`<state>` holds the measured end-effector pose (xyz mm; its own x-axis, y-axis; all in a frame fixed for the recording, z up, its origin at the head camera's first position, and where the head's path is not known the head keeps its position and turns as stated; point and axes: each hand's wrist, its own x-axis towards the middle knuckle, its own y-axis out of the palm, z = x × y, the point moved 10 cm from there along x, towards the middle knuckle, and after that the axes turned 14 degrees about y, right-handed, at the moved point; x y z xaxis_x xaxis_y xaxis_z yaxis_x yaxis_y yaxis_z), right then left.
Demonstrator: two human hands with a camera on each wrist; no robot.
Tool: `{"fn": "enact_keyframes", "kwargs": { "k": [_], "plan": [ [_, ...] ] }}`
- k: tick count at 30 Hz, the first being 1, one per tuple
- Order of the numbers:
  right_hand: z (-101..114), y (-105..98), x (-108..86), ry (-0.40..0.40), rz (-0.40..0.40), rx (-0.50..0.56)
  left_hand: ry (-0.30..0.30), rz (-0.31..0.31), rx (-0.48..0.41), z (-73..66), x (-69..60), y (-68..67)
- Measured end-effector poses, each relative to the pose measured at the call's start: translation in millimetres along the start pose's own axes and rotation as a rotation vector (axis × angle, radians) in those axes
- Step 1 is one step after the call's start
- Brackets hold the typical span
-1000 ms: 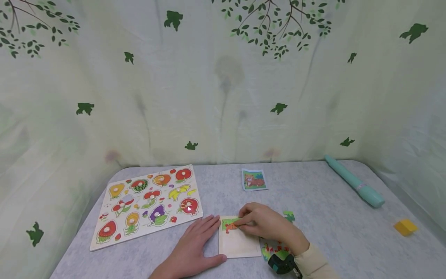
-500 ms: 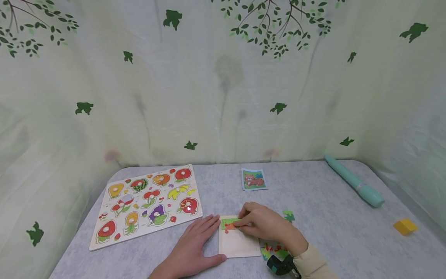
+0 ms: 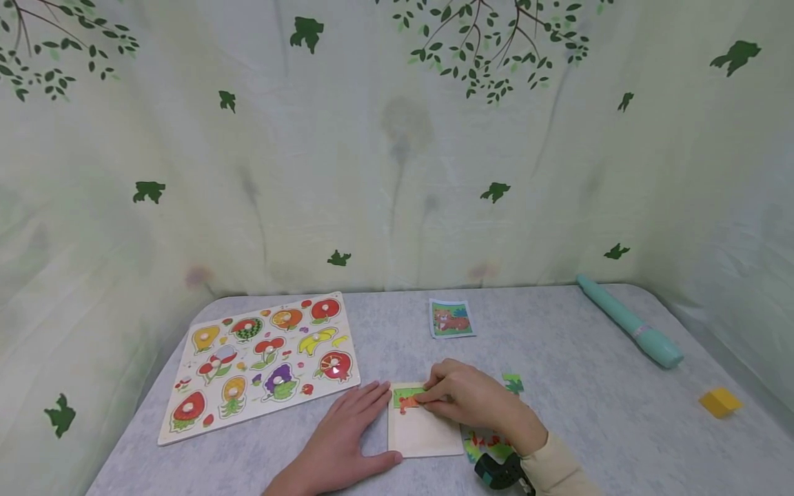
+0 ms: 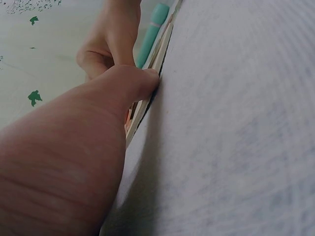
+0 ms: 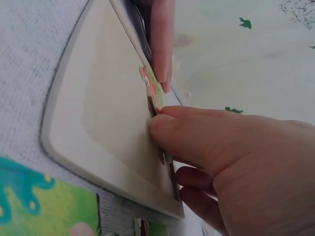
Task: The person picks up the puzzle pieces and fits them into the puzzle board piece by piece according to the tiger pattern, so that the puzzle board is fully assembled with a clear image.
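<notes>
Head view: I am looking down at a grey desk point(image 3: 533, 337), with a pale curtain point(image 3: 397, 165) printed with leaves hanging behind it.
Left grip point(image 3: 347, 434): it is holding nothing; my fingers are lying straight, their tips touching the left edge of the wooden tray, while my thumb is touching its 7 o'clock corner.
Right grip point(image 3: 462, 393): I am pinching a puzzle piece point(image 5: 162, 156) between thumb and forefinger at the tray's 12 o'clock side; my fingers are hiding most of it.
Wooden tray point(image 3: 424, 437): it is lying flat between my two grips, its lower part showing bare wood.
Orange-and-green piece point(image 3: 404, 399): it is sitting inside the tray at 11 o'clock, just beside my right fingertips.
Loose pieces: one green piece point(image 3: 513, 384) is lying at 2 o'clock from the tray; a red-and-green group point(image 3: 490, 441) is lying just beside the tray, between 3 and 4 o'clock, partly hidden by my wrist and its black device point(image 3: 498, 473).
Bear card point(image 3: 453, 319): it is lying between 12 and 1 o'clock from the tray.
Fruit board point(image 3: 304, 365): it is lying tilted towards 10 o'clock.
Teal stick point(image 3: 629, 321): it is lying at 2 o'clock, well apart.
Yellow block point(image 3: 721, 403): it is sitting at 3 o'clock, well apart.
</notes>
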<state>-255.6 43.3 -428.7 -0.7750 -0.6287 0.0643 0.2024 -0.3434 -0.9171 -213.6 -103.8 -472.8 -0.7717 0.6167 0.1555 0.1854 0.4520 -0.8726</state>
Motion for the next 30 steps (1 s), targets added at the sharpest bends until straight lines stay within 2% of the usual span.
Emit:
{"fn": "enact_keyframes", "kwargs": {
  "k": [30],
  "plan": [
    [-0.4,0.5,0.9,0.020,0.006,-0.021,-0.008,0.016,-0.021,-0.5,0.9,-0.8]
  ]
}}
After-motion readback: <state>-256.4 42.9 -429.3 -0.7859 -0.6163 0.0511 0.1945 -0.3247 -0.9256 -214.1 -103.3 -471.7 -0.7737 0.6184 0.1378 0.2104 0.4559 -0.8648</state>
